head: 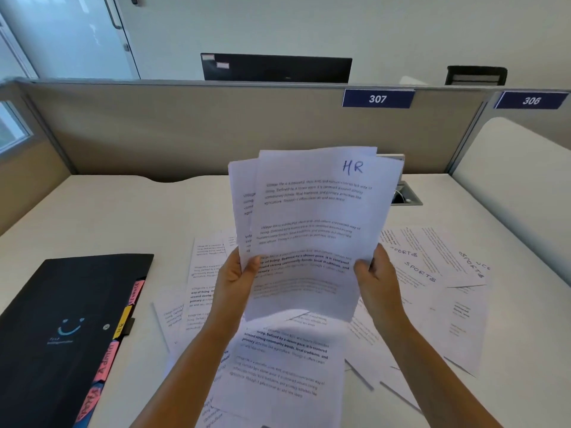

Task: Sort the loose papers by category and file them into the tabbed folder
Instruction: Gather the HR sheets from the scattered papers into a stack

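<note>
Two hands gripping two HR sheets, one closed folder

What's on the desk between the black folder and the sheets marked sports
In the head view, between the black folder and the sports sheets lie loose printed papers; both hands hold the HR stack above them.

A folder is lying on the desk at the left, its tabs sticking out of its right edge. To its right, loose papers are spreading over the middle and right of the desk. Above them, the left hand and the right hand are holding up a sheaf of sheets by its lower corners. Behind the desk a partition is standing, with a monitor rising beyond it.
</note>
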The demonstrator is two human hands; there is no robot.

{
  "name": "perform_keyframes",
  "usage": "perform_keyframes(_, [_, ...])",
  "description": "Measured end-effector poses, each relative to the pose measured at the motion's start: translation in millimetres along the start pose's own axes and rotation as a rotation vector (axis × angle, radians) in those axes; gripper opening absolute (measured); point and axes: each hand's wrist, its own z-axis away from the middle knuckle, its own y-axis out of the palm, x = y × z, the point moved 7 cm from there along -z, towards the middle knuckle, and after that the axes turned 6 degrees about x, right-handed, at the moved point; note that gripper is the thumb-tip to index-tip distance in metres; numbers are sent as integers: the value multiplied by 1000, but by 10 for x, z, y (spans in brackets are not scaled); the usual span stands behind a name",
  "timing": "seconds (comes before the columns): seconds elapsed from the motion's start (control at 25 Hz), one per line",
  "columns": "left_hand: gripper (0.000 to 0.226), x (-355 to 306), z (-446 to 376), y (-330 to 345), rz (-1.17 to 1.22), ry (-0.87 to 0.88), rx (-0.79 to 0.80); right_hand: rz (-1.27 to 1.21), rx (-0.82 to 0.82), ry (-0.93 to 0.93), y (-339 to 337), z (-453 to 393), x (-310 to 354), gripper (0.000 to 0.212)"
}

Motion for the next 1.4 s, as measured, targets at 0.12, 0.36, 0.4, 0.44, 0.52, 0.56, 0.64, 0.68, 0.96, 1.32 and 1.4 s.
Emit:
perform_keyframes(0.12, [29, -22, -24, -11, 24, 12, -39, -46, -12, -66, -13, 43, 54, 41])
perform_keyframes(0.36, [41, 191, 12, 51, 42, -52, 14, -41, 60, 10, 38, 70, -249, 42])
perform_keyframes(0.4, [33, 291, 28, 67, 21, -92, 12, -23, 83, 42, 70, 74, -337, 46])
perform_keyframes(0.44, [27, 387, 49, 86, -7, -130, 11, 1, 103, 69, 103, 87, -410, 49])
perform_keyframes(0.52, [20, 537, 97, 122, -69, -207, -24, 62, 105, 86, 127, 115, -517, 49])
perform_keyframes(0.56, [18, 567, 117, 130, -80, -227, -54, 89, 83, 79, 116, 130, -527, 45])
perform_keyframes(0.64, [14, 530, 134, 159, -42, -212, -102, 101, 31, 43, 71, 146, -478, 34])
perform_keyframes(0.68, [14, 501, 127, 173, -25, -199, -118, 87, 9, 19, 54, 148, -443, 30])
perform_keyframes(0.96, [17, 612, 191, 147, -52, -201, -89, 47, 62, 43, 58, 183, -574, 35])
perform_keyframes(1.32, [20, 713, 224, -278, -219, -258, -226, 101, 134, 155, 104, -10, -686, 40])
perform_keyframes(1.4, [22, 858, 297, -541, -258, -323, -301, 119, 139, 237, 101, -44, -829, 38])
